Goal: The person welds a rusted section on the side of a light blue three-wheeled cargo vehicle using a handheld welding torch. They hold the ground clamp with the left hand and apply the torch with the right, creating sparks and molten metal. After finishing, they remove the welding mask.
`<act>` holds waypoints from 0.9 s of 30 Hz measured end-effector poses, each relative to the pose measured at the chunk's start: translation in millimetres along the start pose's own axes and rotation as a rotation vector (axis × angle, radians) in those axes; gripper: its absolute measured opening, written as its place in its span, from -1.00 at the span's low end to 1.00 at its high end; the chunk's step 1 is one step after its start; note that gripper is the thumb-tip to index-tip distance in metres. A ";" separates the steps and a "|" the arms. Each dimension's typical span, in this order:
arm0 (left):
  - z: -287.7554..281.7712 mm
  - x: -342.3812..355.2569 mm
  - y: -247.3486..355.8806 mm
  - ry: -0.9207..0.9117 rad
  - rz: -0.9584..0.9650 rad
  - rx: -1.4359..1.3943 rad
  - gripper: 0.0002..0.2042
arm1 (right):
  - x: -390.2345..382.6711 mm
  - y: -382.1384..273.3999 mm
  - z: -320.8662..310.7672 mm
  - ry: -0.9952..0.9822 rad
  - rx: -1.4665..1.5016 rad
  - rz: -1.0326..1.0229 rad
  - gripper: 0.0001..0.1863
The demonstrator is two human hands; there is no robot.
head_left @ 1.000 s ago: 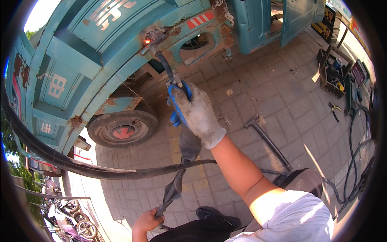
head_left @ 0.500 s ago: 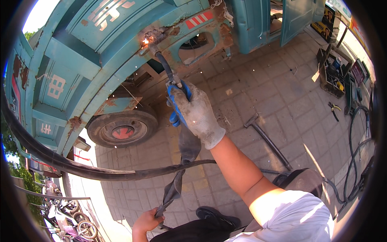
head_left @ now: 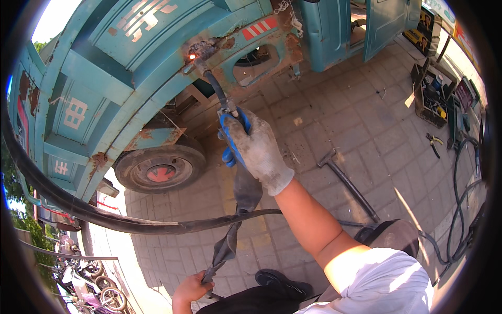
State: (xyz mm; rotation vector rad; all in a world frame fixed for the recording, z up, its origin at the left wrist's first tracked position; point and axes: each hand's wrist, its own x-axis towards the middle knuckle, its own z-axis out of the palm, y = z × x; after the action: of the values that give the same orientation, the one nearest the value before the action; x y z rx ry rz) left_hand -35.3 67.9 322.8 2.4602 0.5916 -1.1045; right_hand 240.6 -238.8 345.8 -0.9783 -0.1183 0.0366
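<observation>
My right hand (head_left: 260, 149), in a stained white work glove, is closed round the blue handle of a welding torch (head_left: 215, 86). The torch's dark neck reaches up to a burnt, rusty patch (head_left: 203, 49) on a blue-green truck body (head_left: 99, 73). A small orange glow shows at the nozzle's tip. From the handle, a dark, twisted cable sleeve (head_left: 226, 246) hangs down to my bare left hand (head_left: 194, 287), whose fingers are wrapped round its lower part. My right palm and the handle's far side are hidden.
A thick black hose (head_left: 130, 224) sweeps across in front of the truck wheel (head_left: 159, 170). On the paving lie a hammer (head_left: 348, 186) and pliers (head_left: 433, 145). A toolbox (head_left: 431, 94) and looped cables (head_left: 457, 209) are at the right. Parked bikes (head_left: 99, 285) stand lower left.
The bright flash and flying sparks at the nozzle have shrunk to a small orange glow. Both hands keep their grips, and the view has shifted very slightly.
</observation>
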 end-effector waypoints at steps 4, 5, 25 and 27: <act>1.7 1.1 -4.0 0.007 0.010 -0.003 -0.66 | 0.6 -2.2 2.1 -0.003 -0.004 0.006 -0.58; 2.0 1.7 -4.5 0.007 0.008 -0.002 -0.66 | 0.6 -3.5 2.3 -0.001 -0.013 0.013 -0.58; 2.0 2.6 -5.3 0.001 -0.002 0.014 -0.65 | 2.5 1.5 1.0 -0.003 -0.040 -0.043 -0.59; 1.8 2.6 -4.3 0.005 0.005 0.022 -0.65 | 0.8 -0.3 1.2 0.002 -0.034 -0.028 -0.59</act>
State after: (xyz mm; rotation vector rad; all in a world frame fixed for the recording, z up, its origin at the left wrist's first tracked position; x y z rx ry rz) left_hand -37.0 71.1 318.9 2.4828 0.5777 -1.1086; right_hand 241.3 -237.9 346.8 -1.0109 -0.1308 0.0079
